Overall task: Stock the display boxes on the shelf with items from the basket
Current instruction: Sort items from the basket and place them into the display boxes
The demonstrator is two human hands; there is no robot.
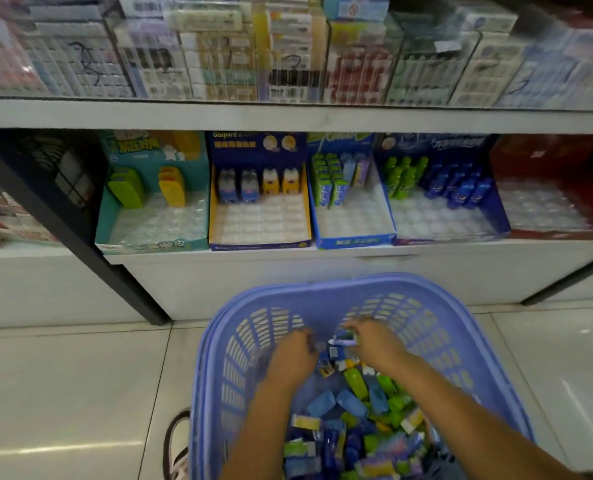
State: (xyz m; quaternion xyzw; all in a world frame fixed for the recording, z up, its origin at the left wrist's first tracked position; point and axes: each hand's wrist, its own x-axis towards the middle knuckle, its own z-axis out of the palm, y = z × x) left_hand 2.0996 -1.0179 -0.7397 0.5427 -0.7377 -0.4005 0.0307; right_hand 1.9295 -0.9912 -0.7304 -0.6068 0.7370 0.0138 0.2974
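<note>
Slatted purple plastic basket (468,306), glossy pale floor tiles (63,393), printed cardboard display boxes (260,242), clear blister trays (260,220).

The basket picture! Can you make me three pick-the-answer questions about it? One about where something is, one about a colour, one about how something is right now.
1. Where are both hands?
A. inside the basket
B. on the top shelf
C. in the red display box

2. What colour is the basket?
A. orange
B. purple-blue
C. black

3. How is the red display box right now?
A. packed full
B. tipped over
C. its clear tray holds no items

Answers:
1 A: the left hand and right hand both reach down among the small packs inside the basket.
2 B: the rim and slotted walls of the basket are purple-blue.
3 C: the red display box sits upright on the lower shelf, and only empty clear pockets show in it.
</note>
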